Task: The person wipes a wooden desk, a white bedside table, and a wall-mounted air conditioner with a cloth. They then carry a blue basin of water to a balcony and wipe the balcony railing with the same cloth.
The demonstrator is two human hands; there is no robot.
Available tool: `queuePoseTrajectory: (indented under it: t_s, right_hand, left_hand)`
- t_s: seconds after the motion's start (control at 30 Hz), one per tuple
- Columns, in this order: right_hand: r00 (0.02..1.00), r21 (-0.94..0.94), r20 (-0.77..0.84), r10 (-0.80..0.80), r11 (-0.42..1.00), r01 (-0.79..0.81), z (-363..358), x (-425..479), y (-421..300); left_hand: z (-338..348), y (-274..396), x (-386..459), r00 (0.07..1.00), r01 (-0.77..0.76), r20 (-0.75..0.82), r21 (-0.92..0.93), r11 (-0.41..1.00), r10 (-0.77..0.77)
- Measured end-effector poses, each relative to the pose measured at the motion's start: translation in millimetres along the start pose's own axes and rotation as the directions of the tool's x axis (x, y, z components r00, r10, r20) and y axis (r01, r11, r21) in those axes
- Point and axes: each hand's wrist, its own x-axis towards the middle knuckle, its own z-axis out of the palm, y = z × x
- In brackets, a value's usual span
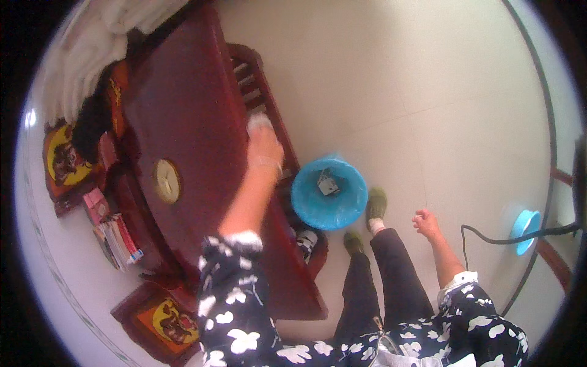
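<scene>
My left hand (pixel 267 149) reaches over the front edge of a dark red wooden table (pixel 192 91). It grips a white cloth or tissue (pixel 260 121), blurred, at that edge. On the tabletop lies a round gold-coloured disc (pixel 167 180), perhaps a clock. Below my left forearm, a blue waste bin (pixel 298 202) with a plastic liner stands on the floor by the table. A crumpled grey-and-white piece of litter (pixel 328 184) rests inside it. My right hand (pixel 426 223) hangs over the floor at my right side, fingers loosely bent, with nothing visible in it.
Slatted woodwork (pixel 250 85) runs under the table's front edge. Books (pixel 114 238) and a pink box (pixel 95 204) stand behind the table. My green shoes (pixel 377 204) are beside the bin. A dark cable (pixel 509 241) and a light-blue round container (pixel 527 232) are at the right.
</scene>
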Motion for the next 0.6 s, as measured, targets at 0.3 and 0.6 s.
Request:
queuePoseTrajectory:
  t_s: [0.3,0.6]
  right_hand:
    - [0.976,0.018,0.142,-0.167,0.986,0.166,44.7,-11.8,-17.7]
    - [0.961,-0.052,0.115,-0.253,0.964,0.26,47.8,-8.3,-22.4]
  left_hand:
    - [-15.8,128.3,-225.7,0.968,-0.169,-0.003,-0.745,0.645,0.25]
    - [52.8,239.3,-480.8,0.747,0.281,0.434,-0.892,0.354,0.503]
